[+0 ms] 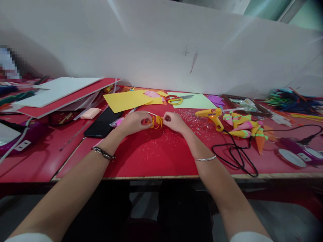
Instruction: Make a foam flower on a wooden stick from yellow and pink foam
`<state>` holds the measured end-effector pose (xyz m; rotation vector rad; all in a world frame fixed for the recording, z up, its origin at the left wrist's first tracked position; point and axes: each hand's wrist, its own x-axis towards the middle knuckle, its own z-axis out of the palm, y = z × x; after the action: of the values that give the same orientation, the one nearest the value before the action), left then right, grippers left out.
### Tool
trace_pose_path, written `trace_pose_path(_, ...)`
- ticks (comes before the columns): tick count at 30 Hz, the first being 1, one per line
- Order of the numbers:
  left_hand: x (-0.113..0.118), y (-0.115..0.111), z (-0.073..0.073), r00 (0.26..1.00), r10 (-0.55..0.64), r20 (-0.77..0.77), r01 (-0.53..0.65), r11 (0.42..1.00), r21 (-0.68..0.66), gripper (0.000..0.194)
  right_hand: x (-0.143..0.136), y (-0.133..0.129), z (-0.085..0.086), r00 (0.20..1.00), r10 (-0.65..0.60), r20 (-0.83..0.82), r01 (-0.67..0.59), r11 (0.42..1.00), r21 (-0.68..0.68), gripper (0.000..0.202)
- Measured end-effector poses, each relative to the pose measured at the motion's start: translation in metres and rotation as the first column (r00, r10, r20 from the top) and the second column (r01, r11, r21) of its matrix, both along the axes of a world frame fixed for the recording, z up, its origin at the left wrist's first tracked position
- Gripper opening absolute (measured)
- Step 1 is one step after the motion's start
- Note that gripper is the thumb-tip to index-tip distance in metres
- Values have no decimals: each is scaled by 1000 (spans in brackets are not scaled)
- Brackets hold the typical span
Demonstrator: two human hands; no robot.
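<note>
Over the red tabletop, my left hand (137, 121) has its thumb and fingers pinched on a curled yellow paper strip (158, 122) that looks cut into a fringe. My right hand (174, 123) is closed just to the right of it, fingertips together at the end of a thin white stick (154, 114). This stick runs across above the strip between both hands. How firmly each fingertip grips is too small to see. Under and beside my left hand lie a black phone (100, 123) and a small pink item in clear plastic (117, 122).
Scissors (176, 99) lie on yellow (128, 100) and pale green sheets behind my hands. To the right are a yellow glue gun (212, 117), its looping black cord (236, 151) and several colourful paper cones (242, 129). White boards (60, 89) are stacked left. Small scraps litter the table.
</note>
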<state>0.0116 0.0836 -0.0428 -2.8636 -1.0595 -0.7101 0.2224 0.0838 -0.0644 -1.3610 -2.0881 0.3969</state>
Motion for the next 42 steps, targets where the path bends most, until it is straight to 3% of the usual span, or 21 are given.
trace_pose_path(6, 1, -2, -1, 996, 57, -74, -53, 997, 51, 21, 0, 0, 1, 1000, 6, 7, -6, 1000, 4, 4)
trace_pose_path(14, 1, 1, -4, 988, 137, -72, -136, 991, 17, 22, -1, -1, 1, 1000, -15, 16, 15, 1000, -8, 5)
trace_pose_path(20, 1, 3, -6, 982, 185, -32, -186, 982, -25, 24, 1, 2, -2, 992, -123, -23, 124, 992, 38, 5)
trace_pose_path(24, 2, 4, -9, 986, 168, -6, -168, 984, -68, 25, 0, 4, -5, 988, -152, 11, 151, 988, 34, 6)
trace_pose_path(33, 2, 12, -16, 991, 79, 107, -63, 987, -149, 20, -7, 2, -7, 995, -88, 43, 88, 996, 1, 6)
trace_pose_path(42, 0, 18, -18, 992, 45, 114, -36, 996, -82, 16, -3, 3, -4, 983, -173, 61, 171, 985, 23, 7)
